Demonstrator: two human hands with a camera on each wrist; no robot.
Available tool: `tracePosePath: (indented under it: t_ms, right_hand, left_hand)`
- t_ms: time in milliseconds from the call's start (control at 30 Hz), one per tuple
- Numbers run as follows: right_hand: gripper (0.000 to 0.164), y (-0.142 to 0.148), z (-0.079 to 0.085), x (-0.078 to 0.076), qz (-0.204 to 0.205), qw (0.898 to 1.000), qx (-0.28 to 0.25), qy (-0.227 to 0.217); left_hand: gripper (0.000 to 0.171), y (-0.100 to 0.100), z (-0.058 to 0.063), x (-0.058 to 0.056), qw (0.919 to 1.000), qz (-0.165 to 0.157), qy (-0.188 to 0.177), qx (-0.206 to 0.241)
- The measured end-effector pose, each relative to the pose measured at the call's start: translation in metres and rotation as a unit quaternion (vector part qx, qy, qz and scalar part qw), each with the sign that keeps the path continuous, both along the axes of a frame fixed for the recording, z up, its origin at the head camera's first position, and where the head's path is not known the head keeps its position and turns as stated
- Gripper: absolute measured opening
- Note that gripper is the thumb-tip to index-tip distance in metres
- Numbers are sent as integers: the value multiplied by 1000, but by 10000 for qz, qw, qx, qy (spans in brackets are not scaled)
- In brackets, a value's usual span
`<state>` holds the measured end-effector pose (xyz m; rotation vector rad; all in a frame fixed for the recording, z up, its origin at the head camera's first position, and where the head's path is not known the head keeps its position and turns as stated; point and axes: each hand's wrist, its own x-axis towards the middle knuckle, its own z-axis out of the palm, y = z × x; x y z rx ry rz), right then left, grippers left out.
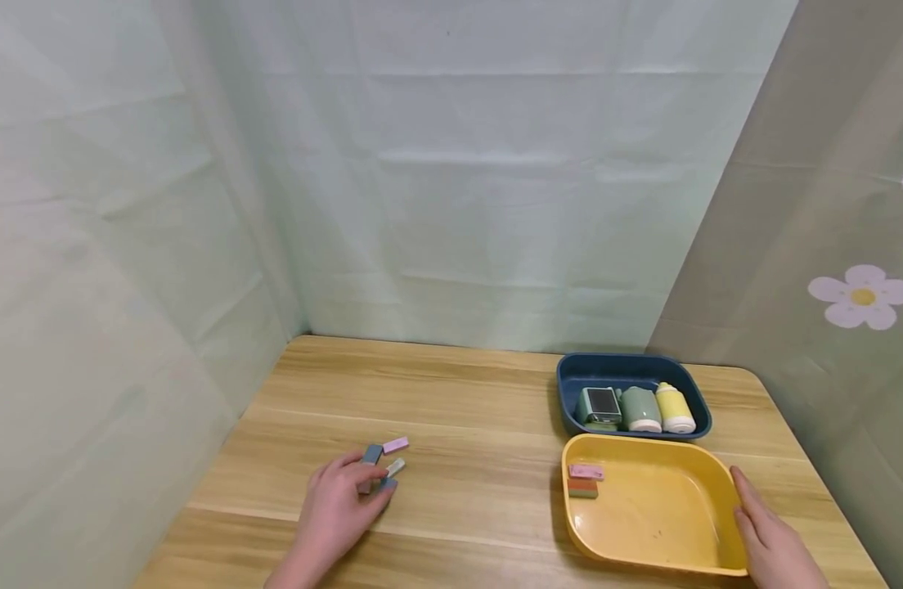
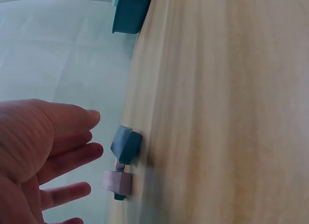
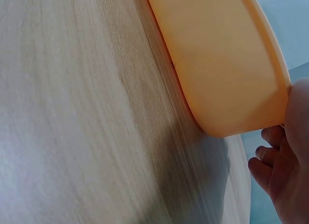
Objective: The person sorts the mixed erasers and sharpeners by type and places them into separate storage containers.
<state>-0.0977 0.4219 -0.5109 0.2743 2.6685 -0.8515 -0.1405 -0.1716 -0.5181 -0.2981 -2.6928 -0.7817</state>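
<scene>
My left hand (image 1: 341,503) hovers over a small cluster of blocks on the wooden table, fingers spread and nothing between them. In the left wrist view its fingertips are apart from a blue block (image 2: 126,145) and a pale pink block (image 2: 117,182). Beside the hand lie a grey-blue block (image 1: 373,453), a pink block (image 1: 396,445) and a whitish block (image 1: 396,466); the hand partly hides others. With thumb at the rim and fingers outside, my right hand (image 1: 779,544) holds the right side of a yellow tray (image 1: 658,566).
Inside the yellow tray, a pink block (image 1: 586,472) and a red-and-green piece (image 1: 582,488) lie at the left wall. Behind it a navy tray (image 1: 631,360) holds a green device (image 1: 599,406), a grey-green container (image 1: 640,408) and a yellow bottle (image 1: 674,407). Curtains (image 1: 481,204) enclose the table (image 1: 473,499).
</scene>
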Motion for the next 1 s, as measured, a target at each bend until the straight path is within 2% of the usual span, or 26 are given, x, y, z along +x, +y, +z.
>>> tracePosePath:
  t_ms: [200, 433, 733, 1000]
  right_hand:
    - [69, -1, 2, 0, 44, 9999, 120, 99]
    - [69, -1, 1, 0, 48, 9998, 142, 160]
    - [68, -1, 1, -1, 160, 9990, 230, 339]
    - [68, -2, 2, -1, 98, 9992, 235, 298]
  left_hand:
    - [22, -1, -7, 1, 9996, 130, 4, -250]
    - [23, -1, -9, 1, 9981, 247, -146, -546]
    - [26, 3, -11, -1, 9969, 237, -29, -747]
    - [31, 9, -13, -4, 9950, 259, -2, -962]
